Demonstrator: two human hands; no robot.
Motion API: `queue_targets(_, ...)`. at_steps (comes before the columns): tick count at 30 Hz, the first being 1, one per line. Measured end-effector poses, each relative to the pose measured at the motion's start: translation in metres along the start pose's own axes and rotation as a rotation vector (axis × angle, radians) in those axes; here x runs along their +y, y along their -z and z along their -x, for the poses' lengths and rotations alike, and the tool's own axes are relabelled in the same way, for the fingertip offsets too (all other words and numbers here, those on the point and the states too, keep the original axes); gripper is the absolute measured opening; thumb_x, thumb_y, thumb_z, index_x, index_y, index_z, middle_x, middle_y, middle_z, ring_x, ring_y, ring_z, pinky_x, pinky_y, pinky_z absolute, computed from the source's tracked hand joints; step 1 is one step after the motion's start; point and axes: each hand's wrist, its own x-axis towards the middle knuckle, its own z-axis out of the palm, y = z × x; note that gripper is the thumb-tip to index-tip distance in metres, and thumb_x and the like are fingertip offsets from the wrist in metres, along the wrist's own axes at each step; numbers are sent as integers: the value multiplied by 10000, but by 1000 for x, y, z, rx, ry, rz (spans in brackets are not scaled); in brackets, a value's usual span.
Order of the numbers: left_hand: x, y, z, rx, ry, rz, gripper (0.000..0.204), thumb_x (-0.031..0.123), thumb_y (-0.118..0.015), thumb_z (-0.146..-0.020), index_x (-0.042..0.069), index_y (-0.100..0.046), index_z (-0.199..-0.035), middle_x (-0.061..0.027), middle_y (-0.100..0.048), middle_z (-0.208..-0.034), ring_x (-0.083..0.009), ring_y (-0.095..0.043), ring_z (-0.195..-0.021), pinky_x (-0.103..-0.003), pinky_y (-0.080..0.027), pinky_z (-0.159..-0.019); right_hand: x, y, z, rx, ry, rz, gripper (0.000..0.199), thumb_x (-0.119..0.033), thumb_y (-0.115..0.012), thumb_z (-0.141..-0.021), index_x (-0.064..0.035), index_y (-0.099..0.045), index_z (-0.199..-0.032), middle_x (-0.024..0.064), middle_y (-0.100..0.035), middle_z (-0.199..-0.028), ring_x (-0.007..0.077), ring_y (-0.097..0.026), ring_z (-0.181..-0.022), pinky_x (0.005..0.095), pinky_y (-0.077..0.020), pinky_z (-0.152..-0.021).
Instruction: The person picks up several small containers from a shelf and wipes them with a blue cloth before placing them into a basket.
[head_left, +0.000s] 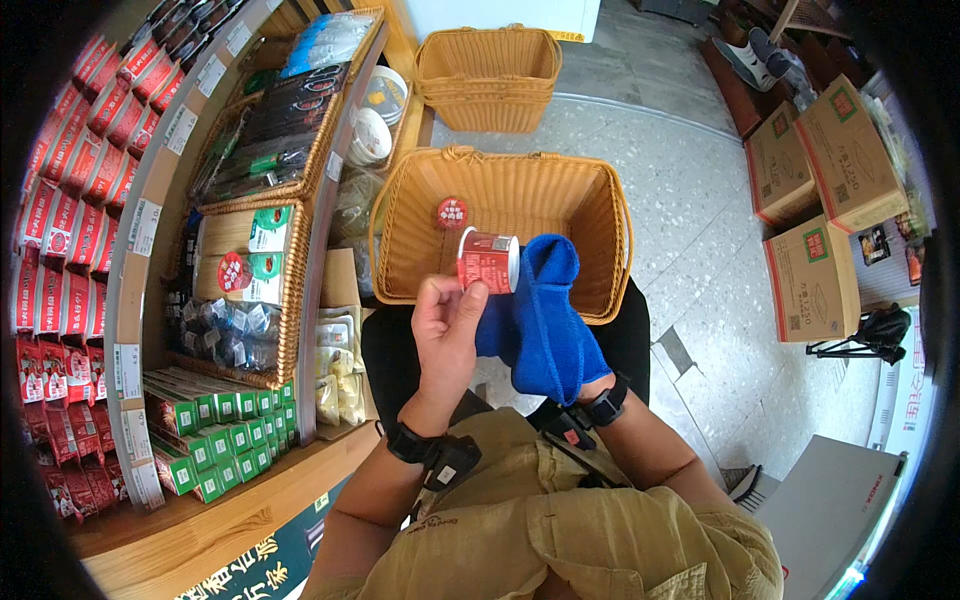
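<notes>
My left hand point(448, 335) is closed round a small red paper cup point(487, 262) with a white rim, tipped on its side. Thumb and fingers grip its lower part over the near side of a wicker basket point(600, 245). A blue cloth point(548, 330) covers most of my right hand point(597, 388), whose fingers are hidden; the cloth hangs up off the floor with that hand and comes close to the cup's right end. Inside the basket, by its far wall, is a round red piece with white print point(451, 212), perhaps a lid or another cup.
Shelves on the left hold red cups point(85, 160), a basket of packaged goods point(240, 265) and green boxes point(215, 440). Another wicker basket point(490, 85) stands beyond mine. Cardboard boxes point(815, 280) are stacked at right, above a grey panel point(830, 510).
</notes>
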Motion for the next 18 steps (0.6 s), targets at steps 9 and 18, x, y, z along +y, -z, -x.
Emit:
queue_targets(9,2,-12,11,-262,-522,-813,301,-38,-604,-698,-9,-480,-971,-214,-499,-1144,-343,-518,-1040,-375,-436,-840,36,-16,-2,312,142,-1145,425,-122,-482,-886,-14,-357,-1277,101,-445,-1254,167,-468,-1102,283,-389,-936)
queue_targets(18,-8,1,0,-269,-209,-493,575,15,-623,-741,3,-375,-1259,-147,-422,-1225,-237,-453,-1123,-321,-354,-946,32,-22,11,344,4,-1352,387,-171,-417,-927,-39,-338,-1282,97,-478,-1186,186,-507,-1039,333,-430,-904)
